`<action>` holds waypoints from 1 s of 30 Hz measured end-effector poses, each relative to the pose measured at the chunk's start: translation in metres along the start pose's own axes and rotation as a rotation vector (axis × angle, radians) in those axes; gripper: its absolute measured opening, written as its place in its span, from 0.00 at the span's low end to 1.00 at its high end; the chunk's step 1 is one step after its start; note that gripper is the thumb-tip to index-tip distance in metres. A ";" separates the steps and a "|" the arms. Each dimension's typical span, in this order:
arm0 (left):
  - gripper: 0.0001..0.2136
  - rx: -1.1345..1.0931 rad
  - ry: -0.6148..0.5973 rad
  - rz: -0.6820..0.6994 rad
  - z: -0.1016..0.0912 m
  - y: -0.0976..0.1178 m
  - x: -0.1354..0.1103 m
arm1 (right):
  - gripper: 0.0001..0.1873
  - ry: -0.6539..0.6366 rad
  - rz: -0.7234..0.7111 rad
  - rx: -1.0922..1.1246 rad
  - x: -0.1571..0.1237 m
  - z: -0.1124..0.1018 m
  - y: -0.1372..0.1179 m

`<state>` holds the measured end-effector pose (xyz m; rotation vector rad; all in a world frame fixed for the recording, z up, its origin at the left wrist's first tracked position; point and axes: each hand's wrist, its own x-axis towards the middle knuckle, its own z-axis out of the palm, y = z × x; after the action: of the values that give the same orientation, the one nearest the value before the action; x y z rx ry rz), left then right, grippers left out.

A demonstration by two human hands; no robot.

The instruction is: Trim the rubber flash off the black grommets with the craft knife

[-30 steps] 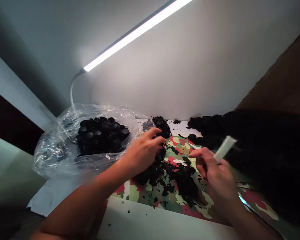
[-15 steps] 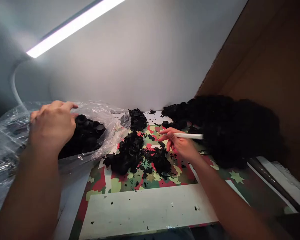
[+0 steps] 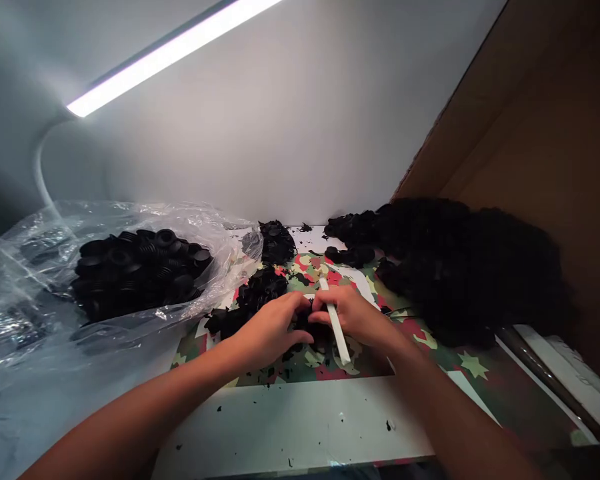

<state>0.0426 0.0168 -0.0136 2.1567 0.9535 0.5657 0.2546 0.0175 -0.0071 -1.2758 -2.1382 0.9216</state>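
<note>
My left hand (image 3: pixel 277 327) and my right hand (image 3: pixel 347 313) face each other low over the black scraps at the centre of the mat. A slim white stick (image 3: pixel 339 333) rests in my right hand, its lower end slanting toward me. The left fingers and thumb curl around something dark, which blends into the black scraps behind it. Just left of my hands lies a heap of black rubbery scraps (image 3: pixel 230 321). Round ribbed black rubber parts (image 3: pixel 140 267) fill the mouth of a clear plastic bag (image 3: pixel 220 247) at the left.
A large black pile (image 3: pixel 470 267) stands at the right against a cardboard panel (image 3: pixel 540 133). Underneath lies a camouflage-patterned mat (image 3: pixel 420 333), with a white board (image 3: pixel 280 427) along its front. A lit lamp (image 3: pixel 175 60) hangs above. More black parts (image 3: pixel 277 241) sit at the back.
My left hand has left the bag of black parts and come to the centre beside my right hand. The right hand has moved slightly nearer, and the white stick has turned from level to steep.
</note>
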 end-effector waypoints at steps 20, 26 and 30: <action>0.23 -0.949 0.414 -0.248 0.000 -0.003 0.009 | 0.28 0.578 -0.050 0.404 -0.012 0.009 -0.029; 0.20 -0.945 0.451 -0.151 0.001 -0.010 0.008 | 0.06 0.515 -0.046 0.384 -0.011 0.021 -0.031; 0.19 -0.891 0.482 -0.143 -0.001 -0.011 0.007 | 0.11 0.465 -0.125 0.300 -0.011 0.020 -0.036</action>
<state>0.0416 0.0281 -0.0202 1.1655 0.8515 1.1997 0.2254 -0.0106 0.0056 -1.0667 -1.6292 0.7670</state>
